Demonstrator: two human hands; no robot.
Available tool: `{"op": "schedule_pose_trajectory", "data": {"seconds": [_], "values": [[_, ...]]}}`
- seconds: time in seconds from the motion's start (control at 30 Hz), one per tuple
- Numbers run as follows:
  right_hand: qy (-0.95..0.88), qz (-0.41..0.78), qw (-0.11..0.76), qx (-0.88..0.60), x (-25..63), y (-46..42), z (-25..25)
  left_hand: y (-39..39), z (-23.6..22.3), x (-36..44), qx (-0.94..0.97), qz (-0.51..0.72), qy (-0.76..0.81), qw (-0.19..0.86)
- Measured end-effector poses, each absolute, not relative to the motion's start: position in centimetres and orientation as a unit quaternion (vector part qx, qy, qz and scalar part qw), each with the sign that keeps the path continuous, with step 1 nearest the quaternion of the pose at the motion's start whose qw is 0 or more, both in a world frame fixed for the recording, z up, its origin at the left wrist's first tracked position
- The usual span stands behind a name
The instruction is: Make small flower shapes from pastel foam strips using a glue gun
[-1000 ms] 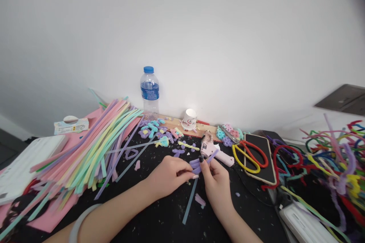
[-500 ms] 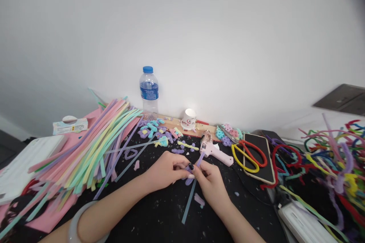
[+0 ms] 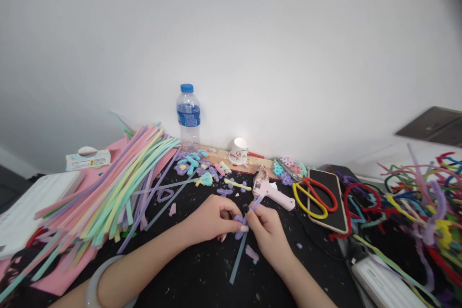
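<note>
My left hand [image 3: 209,224] and my right hand [image 3: 269,233] meet over the black table top [image 3: 202,279]. Both pinch a small folded purple foam strip [image 3: 241,224], whose free end sticks up toward a pink glue gun [image 3: 272,194]. A pale blue strip [image 3: 238,257] lies under my hands, with a small purple scrap [image 3: 251,253] beside it. A grey bangle [image 3: 94,283] sits on my left wrist.
A pile of pastel foam strips [image 3: 108,192] fans out at left on pink sheets. At the back stand a water bottle [image 3: 188,116] and a paper cup [image 3: 239,150], with small foam flowers [image 3: 198,166] nearby. Red and yellow loops [image 3: 314,197] and tangled pipe cleaners [image 3: 422,202] fill the right.
My hands have come closer together and a little lower. The purple strip is now folded tighter between the fingertips, with less of it showing.
</note>
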State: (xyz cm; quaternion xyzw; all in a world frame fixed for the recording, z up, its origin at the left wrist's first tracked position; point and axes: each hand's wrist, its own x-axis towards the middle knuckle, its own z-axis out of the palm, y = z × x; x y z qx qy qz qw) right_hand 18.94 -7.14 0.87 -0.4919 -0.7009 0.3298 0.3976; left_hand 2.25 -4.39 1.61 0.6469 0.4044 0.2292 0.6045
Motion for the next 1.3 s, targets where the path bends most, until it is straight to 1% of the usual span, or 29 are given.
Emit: {"op": "schedule_pose_trajectory", "data": {"seconds": [0.17, 0.27, 0.37, 0.43, 0.57, 0.77, 0.87, 1.3], "values": [[-0.725, 0.324, 0.384, -0.472, 18.7, -7.4, 1.1, -4.6, 2.1, 2.1, 0.668, 0.212, 0.387, 0.6], [-0.738, 0.34, 0.363, -0.456, 18.5, -7.6, 1.4, -4.7, 2.4, 2.2, 0.667, 0.191, 0.375, 0.615], [-0.74, 0.353, 0.353, -0.451, 18.4, -7.7, 1.6, -5.0, 2.4, 2.3, 0.655, 0.196, 0.364, 0.632], [-0.717, 0.371, 0.369, -0.46, 18.4, -7.6, 1.5, -5.1, 2.3, 2.4, 0.649, 0.209, 0.36, 0.637], [-0.627, 0.439, 0.434, -0.476, 18.5, -7.2, 1.4, -4.9, 2.2, 2.4, 0.646, 0.242, 0.355, 0.63], [-0.502, 0.542, 0.489, -0.464, 18.4, -7.1, 1.5, -4.2, 2.4, 2.1, 0.612, 0.347, 0.341, 0.624], [-0.487, 0.568, 0.492, -0.445, 18.5, -7.1, 1.4, -4.0, 2.3, 2.2, 0.594, 0.376, 0.343, 0.623], [-0.505, 0.565, 0.467, -0.455, 18.9, -6.7, 0.9, -4.1, 1.8, 2.2, 0.604, 0.374, 0.382, 0.591]]}}
